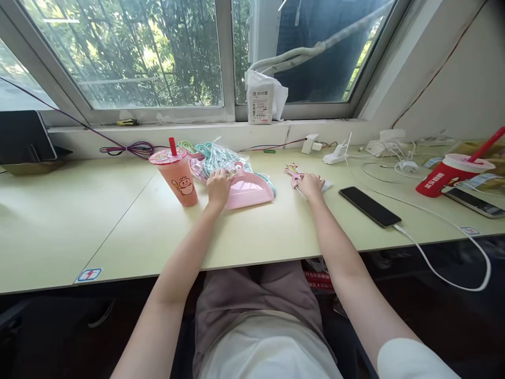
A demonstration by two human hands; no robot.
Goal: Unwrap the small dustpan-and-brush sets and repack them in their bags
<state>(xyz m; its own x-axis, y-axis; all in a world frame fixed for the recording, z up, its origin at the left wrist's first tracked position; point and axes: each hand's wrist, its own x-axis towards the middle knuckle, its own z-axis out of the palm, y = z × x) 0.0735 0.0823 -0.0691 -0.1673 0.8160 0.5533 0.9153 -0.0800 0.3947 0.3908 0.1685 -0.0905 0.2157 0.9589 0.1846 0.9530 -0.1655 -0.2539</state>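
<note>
A small pink dustpan (250, 190) lies on the table with its handle towards the window. My left hand (218, 187) is closed at its left edge, the fingertips partly hidden. Over to the right, my right hand (311, 185) grips a small pink-handled brush (295, 179), whose pale end sticks out past my fingers. A colourful tag or wrapper shows at the handle's far end. Behind the dustpan sits a pile of clear-wrapped pink, green and blue items (224, 158). An orange drink cup (179, 181) with a red straw stands left of my left hand.
A black phone (370, 206) on a white charging cable (445, 273) lies right of my right hand. Farther right are a red cup (452, 176) and another phone (475, 203). Plugs and cables run along the wall. A tablet (26, 137) stands far left; a box (260, 105) sits on the windowsill.
</note>
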